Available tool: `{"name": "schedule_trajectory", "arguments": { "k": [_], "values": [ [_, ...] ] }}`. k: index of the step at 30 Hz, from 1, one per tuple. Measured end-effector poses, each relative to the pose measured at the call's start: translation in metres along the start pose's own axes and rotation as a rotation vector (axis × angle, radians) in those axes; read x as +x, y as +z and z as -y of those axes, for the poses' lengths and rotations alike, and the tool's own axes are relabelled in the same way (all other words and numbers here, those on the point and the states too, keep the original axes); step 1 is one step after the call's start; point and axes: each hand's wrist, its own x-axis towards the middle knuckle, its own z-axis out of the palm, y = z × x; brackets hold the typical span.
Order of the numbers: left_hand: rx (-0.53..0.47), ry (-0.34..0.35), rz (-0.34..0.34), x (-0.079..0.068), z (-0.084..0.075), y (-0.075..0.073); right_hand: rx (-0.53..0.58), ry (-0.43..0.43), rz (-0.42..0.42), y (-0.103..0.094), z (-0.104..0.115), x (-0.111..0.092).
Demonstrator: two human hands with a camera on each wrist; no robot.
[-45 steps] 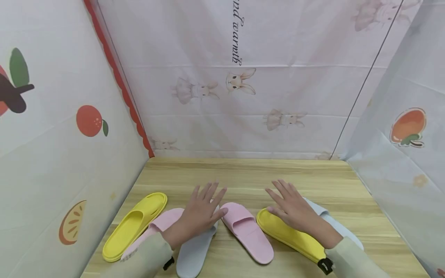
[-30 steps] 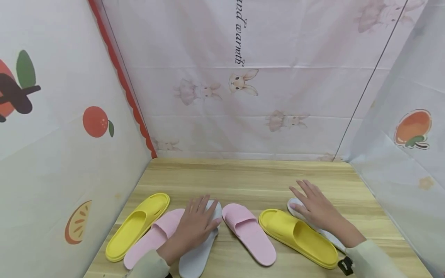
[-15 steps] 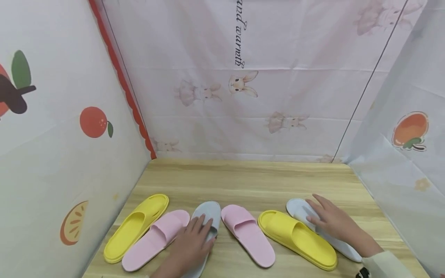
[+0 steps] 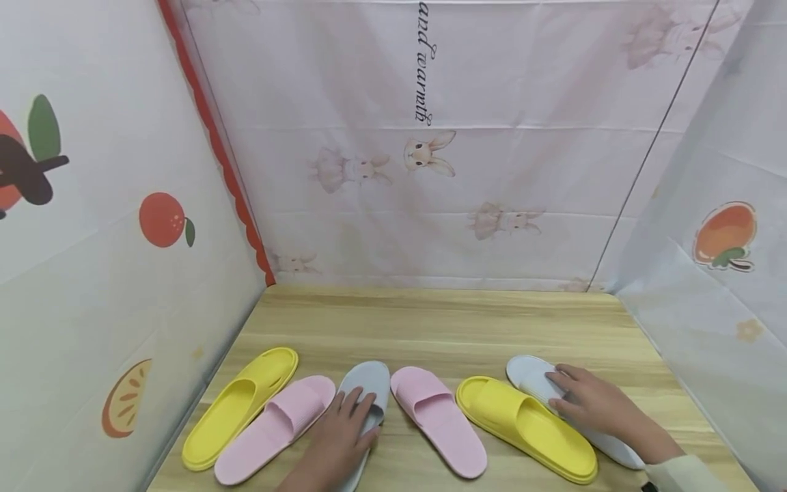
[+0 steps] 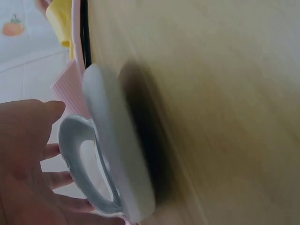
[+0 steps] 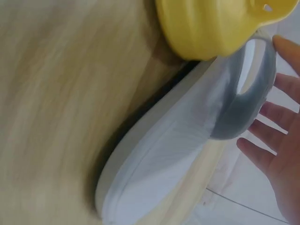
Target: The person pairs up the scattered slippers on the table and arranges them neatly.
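My left hand point(image 4: 335, 441) lies over a light grey slipper point(image 4: 369, 377) left of centre. Its relaxed fingers reach the slipper's strap point(image 5: 77, 150) in the left wrist view, with the thumb apart from it. Over on the right, my right hand point(image 4: 596, 403) hovers low above the matching grey slipper point(image 4: 530, 372) and covers part of it. The right wrist view has the fingers point(image 6: 276, 112) spread right at that slipper's strap point(image 6: 246, 110), not curled round it. Both grey slippers lie sole down.
A pink slipper point(image 4: 252, 451) and a yellow slipper point(image 4: 216, 427) lie left of my left hand. Between my hands are another pink slipper point(image 4: 445, 437) and another yellow slipper point(image 4: 556, 444). Printed cloth walls point(image 4: 344, 82) enclose the wooden tabletop point(image 4: 430, 318).
Both hands have come down onto the grey slippers. The right hand moved outward past the yellow slipper; the left hand drew back nearer to me. The slippers stay in place.
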Motion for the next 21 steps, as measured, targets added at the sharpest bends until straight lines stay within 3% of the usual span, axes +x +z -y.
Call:
{"name": "schedule_trajectory", "arguments": {
  "k": [9,15,18,21],
  "values": [
    [0.015,-0.010,-0.115,0.010,-0.001,0.008,0.038,-0.069,-0.025,0.001,-0.008,-0.006],
    [0.048,0.019,-0.191,0.016,0.000,0.011,0.050,-0.067,-0.010,0.000,-0.008,-0.005],
    [0.033,-0.008,-0.187,0.021,0.000,0.012,0.047,-0.055,-0.002,-0.001,-0.007,-0.005],
    [-0.004,-0.079,-0.130,0.026,-0.001,0.012,0.039,-0.049,0.007,-0.001,-0.006,-0.005]
  ]
}}
